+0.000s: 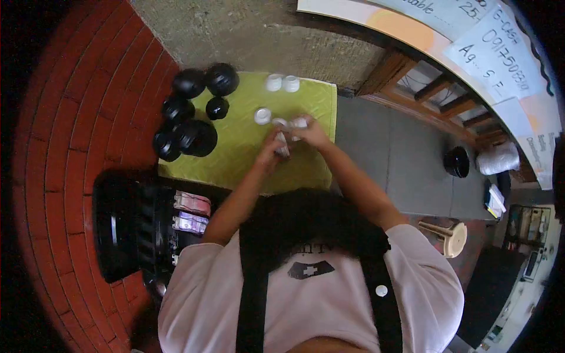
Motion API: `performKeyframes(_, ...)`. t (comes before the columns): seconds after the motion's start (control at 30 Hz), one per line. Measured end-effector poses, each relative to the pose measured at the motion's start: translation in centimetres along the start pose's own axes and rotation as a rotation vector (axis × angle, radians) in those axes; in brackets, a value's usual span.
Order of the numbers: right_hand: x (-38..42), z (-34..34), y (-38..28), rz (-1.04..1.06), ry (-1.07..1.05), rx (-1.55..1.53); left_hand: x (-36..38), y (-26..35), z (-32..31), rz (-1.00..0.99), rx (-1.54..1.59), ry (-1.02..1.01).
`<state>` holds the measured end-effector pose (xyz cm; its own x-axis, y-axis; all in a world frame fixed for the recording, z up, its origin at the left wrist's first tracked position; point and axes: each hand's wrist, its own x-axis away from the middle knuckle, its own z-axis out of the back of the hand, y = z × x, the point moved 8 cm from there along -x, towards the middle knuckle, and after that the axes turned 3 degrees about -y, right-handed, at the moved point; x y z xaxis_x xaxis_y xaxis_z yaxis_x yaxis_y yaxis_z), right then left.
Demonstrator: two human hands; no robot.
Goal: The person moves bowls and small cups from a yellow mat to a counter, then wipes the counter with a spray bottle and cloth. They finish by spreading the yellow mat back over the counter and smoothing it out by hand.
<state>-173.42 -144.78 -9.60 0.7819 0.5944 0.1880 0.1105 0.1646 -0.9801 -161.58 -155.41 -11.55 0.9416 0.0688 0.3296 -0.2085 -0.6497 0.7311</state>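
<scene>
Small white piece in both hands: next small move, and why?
Probably set it down on the green mat beside the loose white cap. Both hands, left and right, meet on a small white piece above the mat, where two more white caps and the black lenses already lie. What it is cannot be told.

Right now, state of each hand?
Left hand: closed on a small pale item; what it is cannot be told.
Right hand: fingers on a white cap.
</scene>
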Motion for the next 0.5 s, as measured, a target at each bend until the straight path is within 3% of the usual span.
performKeyframes(0.1,-0.2,-0.6,0.2,0.161,-0.041,-0.005,-0.5,0.6,-0.7,-0.007,-0.097,-0.122)
performKeyframes(0.2,0.2,-0.9,0.4,0.141,-0.007,-0.059,-0.8,1.1,0.5,0.043,-0.175,-0.024)
performKeyframes(0.27,0.7,-0.7,-0.4,0.151,0.064,0.24,-3.5,1.3,4.6,-0.165,-0.627,0.081)
performKeyframes(0.3,1.2,-0.8,-1.4,0.151,0.066,0.241,-3.8,1.3,5.2,-0.165,-0.626,0.08)
performKeyframes(0.37,2.2,-0.9,-3.6,0.061,0.133,0.63,-3.9,2.7,5.2,-0.326,-0.743,0.015)
performKeyframes(0.4,2.3,-0.9,-3.5,0.06,0.135,0.629,-3.2,3.6,5.2,-0.325,-0.744,0.014)
performKeyframes(0.47,2.7,-0.2,-4.2,0.123,0.298,1.097,-1.4,3.1,3.8,0.044,-0.265,-0.171)
performKeyframes(0.5,2.6,0.2,-4.0,0.119,0.303,1.096,-0.6,3.4,3.4,0.047,-0.266,-0.175)
